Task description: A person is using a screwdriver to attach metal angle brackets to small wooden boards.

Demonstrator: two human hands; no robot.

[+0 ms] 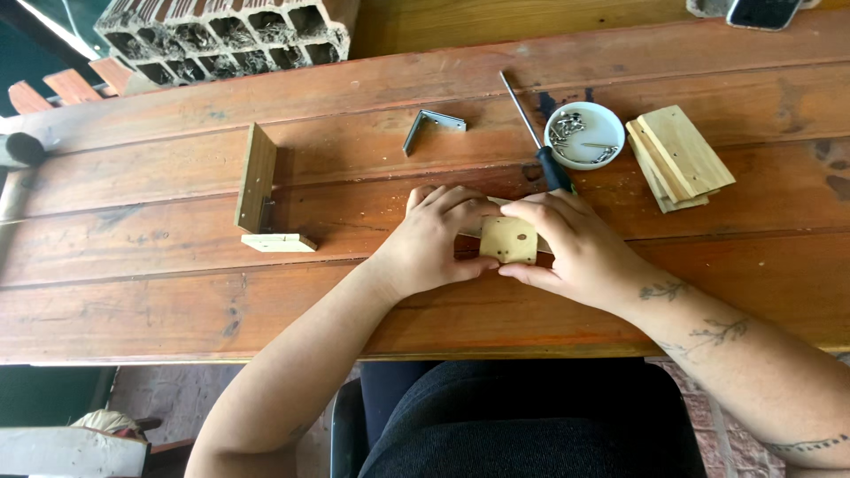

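While my left hand [431, 241] and right hand [567, 246] pinch a small wooden block [508, 239] upright near the desk's [177, 301] front edge, apparently steadying it, the screwdriver [538, 140] and bowl of screws [584, 134] wait just behind.

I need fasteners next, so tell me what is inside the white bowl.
The white bowl holds a loose heap of small metal screws, piled mostly on its left side. Its bare bottom shows on the right. Anything lying under the heap is covered, and the count cannot be told.
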